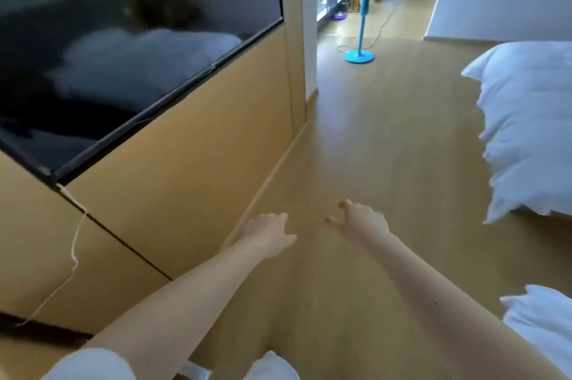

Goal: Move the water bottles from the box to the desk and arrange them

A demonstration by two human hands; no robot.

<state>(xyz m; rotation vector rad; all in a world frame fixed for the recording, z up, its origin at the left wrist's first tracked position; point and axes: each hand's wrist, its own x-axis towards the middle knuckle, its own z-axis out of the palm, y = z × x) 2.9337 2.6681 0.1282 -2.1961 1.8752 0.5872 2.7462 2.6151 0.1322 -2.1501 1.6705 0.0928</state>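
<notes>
No water bottle, box or desk shows in the head view. My left hand is stretched forward over the wooden floor, fingers relaxed and holding nothing. My right hand reaches out beside it, a short gap between them, with loosely bent fingers and nothing in it. Both bare forearms run up from the bottom of the frame.
A wooden wall panel with a dark TV screen stands on the left, a thin white cable hanging from it. White bedding lies on the right. A blue floor fan stands farther down the wooden floor.
</notes>
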